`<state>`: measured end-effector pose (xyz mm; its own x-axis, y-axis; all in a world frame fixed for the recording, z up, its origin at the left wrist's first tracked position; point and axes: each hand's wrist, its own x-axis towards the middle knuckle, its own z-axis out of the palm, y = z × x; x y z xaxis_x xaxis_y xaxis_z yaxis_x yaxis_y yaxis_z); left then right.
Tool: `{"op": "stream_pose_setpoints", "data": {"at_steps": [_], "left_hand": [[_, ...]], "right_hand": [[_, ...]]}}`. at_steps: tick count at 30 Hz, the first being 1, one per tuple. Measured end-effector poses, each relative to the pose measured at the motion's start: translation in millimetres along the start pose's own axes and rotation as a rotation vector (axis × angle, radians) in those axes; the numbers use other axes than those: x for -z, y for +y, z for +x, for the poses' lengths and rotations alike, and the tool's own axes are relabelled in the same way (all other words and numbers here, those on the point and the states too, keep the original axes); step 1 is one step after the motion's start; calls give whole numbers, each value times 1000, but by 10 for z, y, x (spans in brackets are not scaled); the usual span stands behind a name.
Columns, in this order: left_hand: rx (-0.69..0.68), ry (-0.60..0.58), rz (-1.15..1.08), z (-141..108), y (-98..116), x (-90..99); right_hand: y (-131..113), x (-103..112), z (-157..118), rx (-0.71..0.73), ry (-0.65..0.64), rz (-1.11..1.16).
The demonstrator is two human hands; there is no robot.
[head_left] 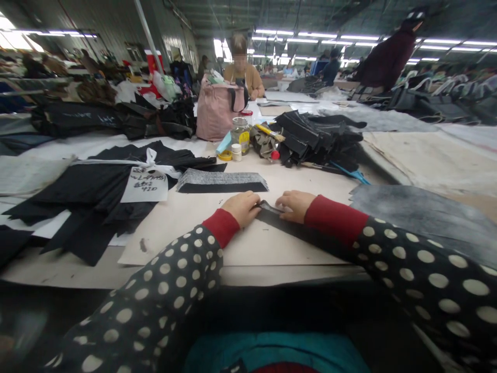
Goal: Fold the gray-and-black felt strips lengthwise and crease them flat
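Note:
A long dark fabric strip (291,226) lies slantwise on the pale work board (186,235), its right part hidden under my right sleeve. At the strip's far left end, my left hand (243,207) has its fingers closed on the corner. My right hand (295,206) bends its fingers over the strip's upper edge a little to the right, pinching it where a lighter fold shows. Just beyond my hands rests a stack of grey and black strips (222,181), fanned slightly at its ends.
Black fabric pieces (89,189) tied with a white band and tag (144,185) lie at left. Behind stand a pink bag (217,111), a glass jar (241,135) and a black fabric pile (310,137). Grey sheets (423,220) lie at right. A person (252,77) sits opposite.

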<state>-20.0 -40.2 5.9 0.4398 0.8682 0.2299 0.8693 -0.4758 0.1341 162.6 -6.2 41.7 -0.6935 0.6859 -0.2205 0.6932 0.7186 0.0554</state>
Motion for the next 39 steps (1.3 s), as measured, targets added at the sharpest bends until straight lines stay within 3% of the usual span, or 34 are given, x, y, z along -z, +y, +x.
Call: {"op": "stream_pose_setpoints", "data": {"at_steps": [6,15,25,33,39], "left_hand": [[-25,-15,10,-7,-35,-17],[-14,-71,85,43,-47,23],[41,39,-258,138,-232,-106],[-5,33,-266,117,-250,-99],[-120,-17,-124,119,-244,-54]], "right_hand": [[-39,-97,168,-4,149,1],[-52,-280,290,8,327,243],[-20,-427,320,-14,425,462],[-27,-490,302,26,496,431],[-68,-466,273,65,480,273]]}}
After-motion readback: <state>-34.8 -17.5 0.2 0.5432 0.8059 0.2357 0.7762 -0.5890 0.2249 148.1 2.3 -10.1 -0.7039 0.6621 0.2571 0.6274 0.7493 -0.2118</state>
